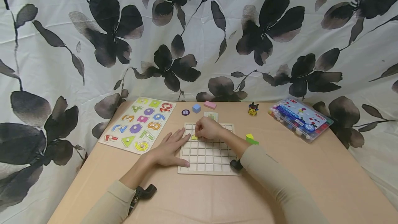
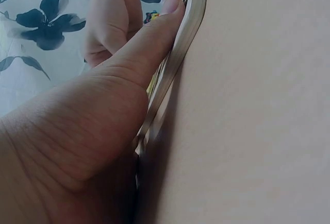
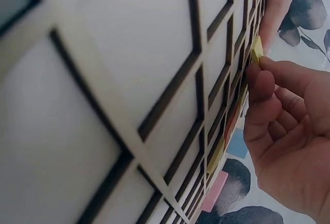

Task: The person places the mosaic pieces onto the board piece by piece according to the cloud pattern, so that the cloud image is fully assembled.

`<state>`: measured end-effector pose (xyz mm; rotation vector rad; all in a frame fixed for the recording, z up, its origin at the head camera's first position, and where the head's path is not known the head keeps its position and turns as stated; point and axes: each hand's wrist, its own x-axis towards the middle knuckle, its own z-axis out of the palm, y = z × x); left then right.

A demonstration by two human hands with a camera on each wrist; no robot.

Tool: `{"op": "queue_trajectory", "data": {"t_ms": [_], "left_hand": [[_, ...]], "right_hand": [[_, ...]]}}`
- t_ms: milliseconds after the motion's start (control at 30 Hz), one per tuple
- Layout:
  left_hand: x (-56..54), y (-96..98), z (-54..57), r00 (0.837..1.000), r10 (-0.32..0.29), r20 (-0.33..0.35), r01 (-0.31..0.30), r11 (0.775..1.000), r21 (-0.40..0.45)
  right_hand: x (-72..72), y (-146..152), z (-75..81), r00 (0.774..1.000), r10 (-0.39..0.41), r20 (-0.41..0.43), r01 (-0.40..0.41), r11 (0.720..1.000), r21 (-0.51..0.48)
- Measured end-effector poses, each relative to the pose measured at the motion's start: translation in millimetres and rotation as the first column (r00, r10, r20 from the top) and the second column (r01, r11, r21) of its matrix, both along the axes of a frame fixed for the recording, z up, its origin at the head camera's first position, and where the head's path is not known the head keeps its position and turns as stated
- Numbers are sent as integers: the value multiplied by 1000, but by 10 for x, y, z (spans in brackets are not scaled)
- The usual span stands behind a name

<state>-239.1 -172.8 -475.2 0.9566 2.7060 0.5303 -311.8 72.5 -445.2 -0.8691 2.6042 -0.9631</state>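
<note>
A pale wooden grid board (image 1: 209, 167) lies on the table in front of the person. Over its upper left cells, the right hand (image 1: 207, 129) pinches a small yellow tile (image 3: 257, 50) between thumb and fingertips. In the right wrist view, a yellow piece (image 3: 216, 156) and an orange piece (image 3: 231, 123) are set in cells farther along the board. The left hand (image 1: 169, 150) rests at the board's left edge with its fingers spread. Its thumb (image 2: 154, 33) lies along that edge in the left wrist view.
Left of the grid stands a colourful number-and-shape board (image 1: 143, 119). Behind it are a round dark token (image 1: 185, 112), a blue block (image 1: 196, 108), a pink block (image 1: 210, 104) and a picture card (image 1: 212, 115). Rightward lie green pieces (image 1: 252, 141), a small figure (image 1: 253, 109) and a plastic case (image 1: 300, 118).
</note>
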Motion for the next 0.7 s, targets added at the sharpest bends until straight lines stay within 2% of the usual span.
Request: {"op": "queue_trajectory", "data": {"t_ms": [333, 500, 700], "left_hand": [[0, -9, -10, 1000, 0, -2, 0, 1000, 4], [-10, -9, -32, 1000, -1, -9, 1, 1000, 8], [-9, -8, -28, 1000, -4, -13, 4, 1000, 9]], "right_hand": [[-9, 15, -36, 997, 73, -26, -73, 997, 25], [11, 27, -20, 996, 85, 1, -85, 996, 25], [24, 16, -16, 997, 79, -17, -78, 996, 50]]}}
